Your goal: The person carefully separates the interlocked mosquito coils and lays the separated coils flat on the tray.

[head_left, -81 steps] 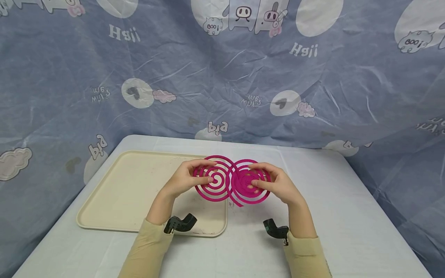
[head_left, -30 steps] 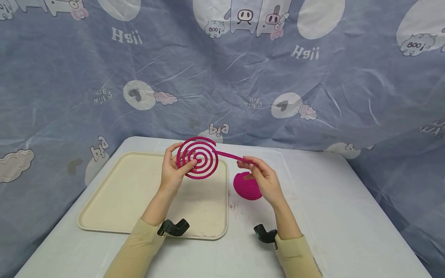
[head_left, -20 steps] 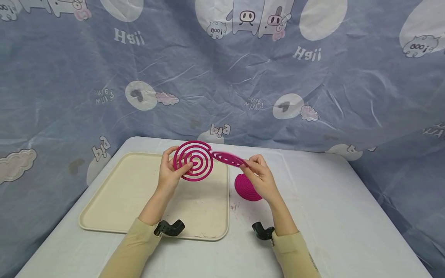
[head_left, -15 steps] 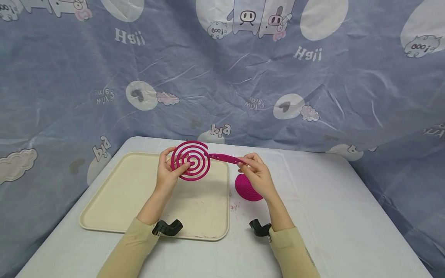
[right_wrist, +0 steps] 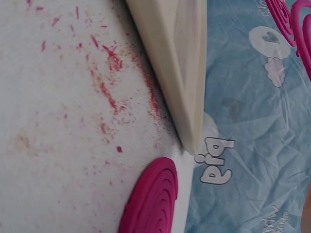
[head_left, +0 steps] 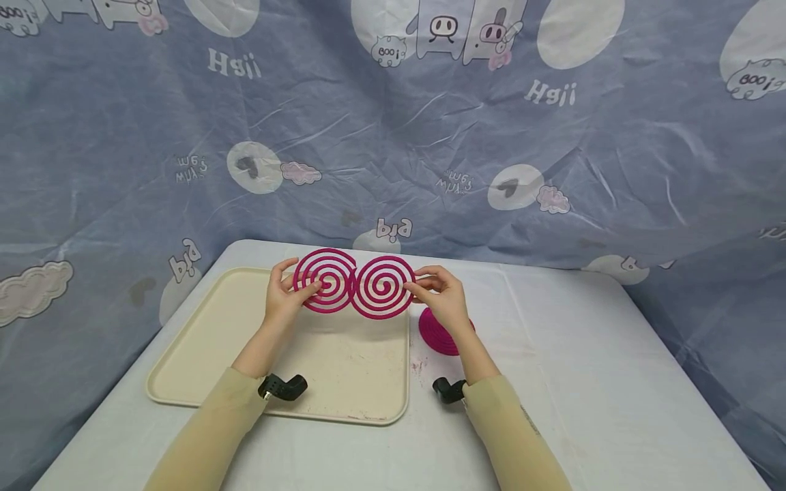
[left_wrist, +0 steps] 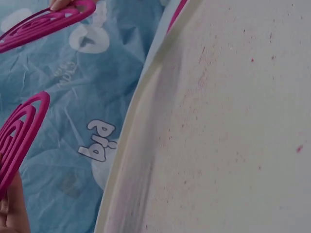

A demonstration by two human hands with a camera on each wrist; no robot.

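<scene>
Pink coils [head_left: 383,286] in all three views

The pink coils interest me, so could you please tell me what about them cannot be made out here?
Head view: part of the third coil is hidden behind the right hand.
Head view: whether the left coil and right coil are joined is too small to tell.
Left wrist view: the left edge cuts off both held coils.
Right wrist view: the bottom edge cuts off the third coil.
</scene>
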